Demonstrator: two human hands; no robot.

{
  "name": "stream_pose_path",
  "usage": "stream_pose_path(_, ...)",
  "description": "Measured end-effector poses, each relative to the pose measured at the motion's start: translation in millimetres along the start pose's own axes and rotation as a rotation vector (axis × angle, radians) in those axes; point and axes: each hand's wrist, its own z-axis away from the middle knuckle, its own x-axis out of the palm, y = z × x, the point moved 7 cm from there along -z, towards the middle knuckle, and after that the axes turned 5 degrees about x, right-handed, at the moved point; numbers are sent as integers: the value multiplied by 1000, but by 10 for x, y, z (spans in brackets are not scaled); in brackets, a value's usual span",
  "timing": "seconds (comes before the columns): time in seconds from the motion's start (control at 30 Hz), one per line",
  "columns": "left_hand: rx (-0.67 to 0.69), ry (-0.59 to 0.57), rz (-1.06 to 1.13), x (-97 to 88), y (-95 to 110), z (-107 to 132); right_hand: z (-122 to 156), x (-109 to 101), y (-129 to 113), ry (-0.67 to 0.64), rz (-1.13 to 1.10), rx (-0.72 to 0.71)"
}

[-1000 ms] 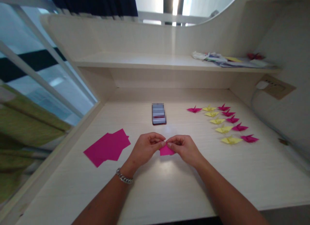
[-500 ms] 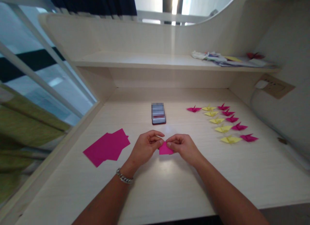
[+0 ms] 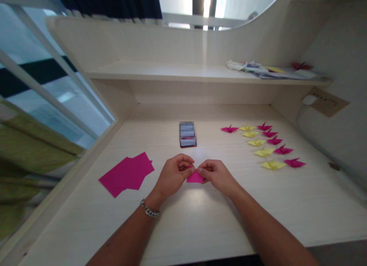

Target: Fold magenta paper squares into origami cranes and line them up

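Note:
A small folded piece of pink origami paper (image 3: 195, 177) is held between my two hands, just above the pale desk (image 3: 183, 235). My left hand (image 3: 174, 170) pinches its upper left side with thumb and fingers, and a chain bracelet (image 3: 149, 209) circles that wrist. From the other side, my right hand (image 3: 215, 172) grips the paper's right edge, its thumb close to the left thumb. The fingers cover part of the paper, so its exact folds cannot be made out.
Loose pink sheets (image 3: 126, 175) lie to the left. Behind my hands rests a phone (image 3: 187, 134). Folded yellow cranes (image 3: 264, 152) and pink cranes (image 3: 283, 149) stand in rows at the right. A shelf (image 3: 172, 73) spans the back, and a cable (image 3: 312, 140) runs along the right wall.
The folded paper has shifted slightly left, and less of it shows by my right fingers. Both hands keep their pinch with only small finger movements.

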Motion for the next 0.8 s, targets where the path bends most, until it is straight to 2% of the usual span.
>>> stream_pose_path(0.2,19,-13,-12,8,23,13,68,-28,-118,154,292,-119)
stream_pose_path(0.4,21,29,23,-36,78,4,107,-23,-191,124,410,-156)
stream_pose_path(0.8,41,62,61,-93,44,-16,58,-24,-124,54,244,-159)
